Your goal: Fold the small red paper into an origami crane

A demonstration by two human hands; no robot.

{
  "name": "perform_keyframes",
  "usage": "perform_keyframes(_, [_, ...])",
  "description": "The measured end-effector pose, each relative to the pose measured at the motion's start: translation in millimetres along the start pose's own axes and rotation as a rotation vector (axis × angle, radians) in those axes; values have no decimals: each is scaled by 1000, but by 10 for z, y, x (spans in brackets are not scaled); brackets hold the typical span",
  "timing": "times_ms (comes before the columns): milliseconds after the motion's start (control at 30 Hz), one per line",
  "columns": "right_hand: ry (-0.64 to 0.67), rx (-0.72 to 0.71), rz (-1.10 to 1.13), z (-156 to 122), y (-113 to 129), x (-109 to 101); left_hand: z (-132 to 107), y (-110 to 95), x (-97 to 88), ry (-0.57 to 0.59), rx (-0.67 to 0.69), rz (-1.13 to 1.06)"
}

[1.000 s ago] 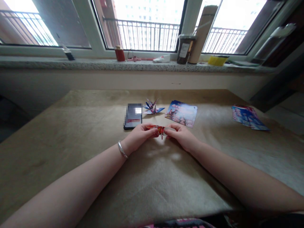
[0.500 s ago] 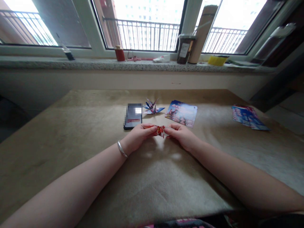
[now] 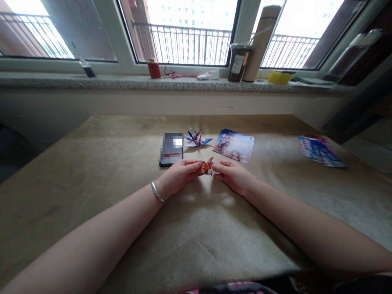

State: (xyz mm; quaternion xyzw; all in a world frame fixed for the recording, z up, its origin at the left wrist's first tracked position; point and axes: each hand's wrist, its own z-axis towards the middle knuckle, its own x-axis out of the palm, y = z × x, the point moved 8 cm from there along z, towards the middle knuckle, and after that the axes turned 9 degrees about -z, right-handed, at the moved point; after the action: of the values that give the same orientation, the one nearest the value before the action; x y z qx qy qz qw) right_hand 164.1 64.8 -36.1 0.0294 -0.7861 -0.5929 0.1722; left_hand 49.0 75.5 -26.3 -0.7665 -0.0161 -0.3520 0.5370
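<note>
Between my hands, a little above the table, is a small piece of folded red patterned paper (image 3: 206,166) with white and orange parts. My left hand (image 3: 180,173) pinches its left side between thumb and fingers; a silver bangle (image 3: 157,192) circles that wrist. My right hand (image 3: 231,173) pinches the paper's right edge. Just beyond the hands stand two or so pointed blue and pink folded paper cranes (image 3: 198,139), overlapping so that I cannot separate them. A phone (image 3: 172,149) with a blurred screen lies behind my left hand.
A stack of printed square paper sheets (image 3: 234,145) lies behind my right hand. More printed sheets (image 3: 321,151) lie at the table's far right. Along the stone windowsill (image 3: 122,83) stand a red jar (image 3: 154,68), a dark lidded container (image 3: 239,63), a tall cylinder (image 3: 261,43) and a yellow object (image 3: 280,77).
More of the red paper shows between my fingers, and a pointed tip now sticks up from it. My right fingers have shifted slightly. The things on the table have stayed put.
</note>
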Motion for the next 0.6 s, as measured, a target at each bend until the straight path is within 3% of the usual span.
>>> perform_keyframes(600, [41, 35, 125, -5, 24, 53, -9, 26, 7, -30, -8, -34])
